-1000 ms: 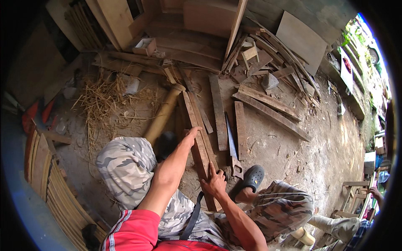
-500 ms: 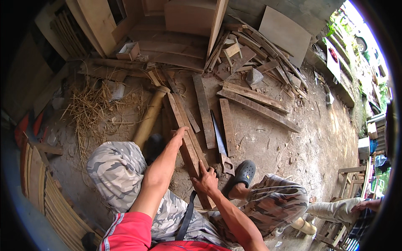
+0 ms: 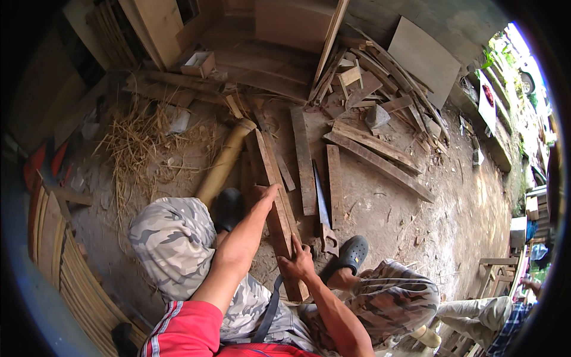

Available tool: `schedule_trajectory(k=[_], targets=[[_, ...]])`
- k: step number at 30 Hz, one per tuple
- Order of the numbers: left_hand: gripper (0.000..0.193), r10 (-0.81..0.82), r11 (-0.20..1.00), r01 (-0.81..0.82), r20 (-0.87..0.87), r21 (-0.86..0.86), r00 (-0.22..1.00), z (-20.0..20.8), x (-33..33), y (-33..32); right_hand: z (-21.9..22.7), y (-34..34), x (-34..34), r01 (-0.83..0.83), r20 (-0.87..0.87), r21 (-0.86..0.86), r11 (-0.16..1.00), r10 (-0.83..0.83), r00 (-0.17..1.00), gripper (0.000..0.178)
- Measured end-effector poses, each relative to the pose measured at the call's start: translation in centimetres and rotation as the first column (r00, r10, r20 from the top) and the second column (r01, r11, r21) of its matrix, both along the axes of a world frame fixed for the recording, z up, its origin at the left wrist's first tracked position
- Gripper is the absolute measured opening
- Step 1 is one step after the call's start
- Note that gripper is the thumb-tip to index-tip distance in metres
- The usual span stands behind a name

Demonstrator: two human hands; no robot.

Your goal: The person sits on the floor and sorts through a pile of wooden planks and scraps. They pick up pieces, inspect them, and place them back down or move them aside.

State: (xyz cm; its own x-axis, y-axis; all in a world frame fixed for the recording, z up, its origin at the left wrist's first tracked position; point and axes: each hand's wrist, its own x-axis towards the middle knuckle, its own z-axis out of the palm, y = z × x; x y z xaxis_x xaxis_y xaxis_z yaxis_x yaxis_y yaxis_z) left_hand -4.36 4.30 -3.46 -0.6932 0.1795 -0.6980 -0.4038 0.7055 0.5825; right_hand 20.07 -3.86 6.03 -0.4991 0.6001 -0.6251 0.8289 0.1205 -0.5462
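Left hand (image 3: pixel 269 193) closed over the wooden beam (image 3: pixel 273 178) about midway along, arm reaching across the left thigh; the finger ends are hard to make out. Right hand (image 3: pixel 299 262) gripping the same beam nearer its close end, index finger laid forward along the top, thumb across the left part. Beam runs lengthwise ahead of the person, between the bent legs, near end by the lap, far end right at the head of a yellowish log (image 3: pixel 226 160); can't tell if it rests on it or sits beside it. Just right of the beam: a dark plank (image 3: pixel 304 160), then a handsaw (image 3: pixel 322 202), blade pointing away, handle near the dark clog (image 3: pixel 355 251) on the right foot. Short plank (image 3: pixel 335 184) right beside the saw. Further right, two longer timbers (image 3: pixel 383 165) lie at an angle on the dirt floor (image 3: pixel 410 238). Straw heap (image 3: pixel 140 140) left of the log. Scrap wood pile (image 3: pixel 372 83) at the back by the wall, curved strips (image 3: pixel 83 285) stacked lower left. Another person's light trousers (image 3: pixel 476 312) show at lower right.
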Motion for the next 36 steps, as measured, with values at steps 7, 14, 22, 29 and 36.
schedule_trajectory(k=[7,14,22,29,36], targets=[[0.124,-0.033,0.999,0.033,0.054,-0.004,0.998,-2.1,0.9,0.0,-2.9,0.2,0.8,0.031,-0.072,-0.050,0.998,-0.035,0.997,0.102],[0.126,0.024,0.999,-0.025,0.039,0.028,0.999,-2.3,0.5,-1.4,-3.9,0.1,0.5,-0.025,-0.057,-0.068,0.997,0.021,0.998,0.103],[0.126,0.032,0.999,-0.032,0.002,0.017,0.999,-2.3,1.1,-0.8,-4.7,0.9,1.0,-0.013,-0.110,-0.098,0.995,0.003,0.994,0.104],[0.125,-0.045,0.994,0.030,-0.140,-0.107,0.989,-4.4,0.4,-1.0,-4.9,0.6,0.5,-0.029,-0.041,-0.183,0.983,0.021,0.999,0.107],[0.122,-0.092,0.991,0.072,-0.179,-0.116,0.980,-4.9,-0.1,-1.6,-4.4,0.7,0.5,-0.037,-0.067,-0.171,0.985,0.025,0.997,0.103]])
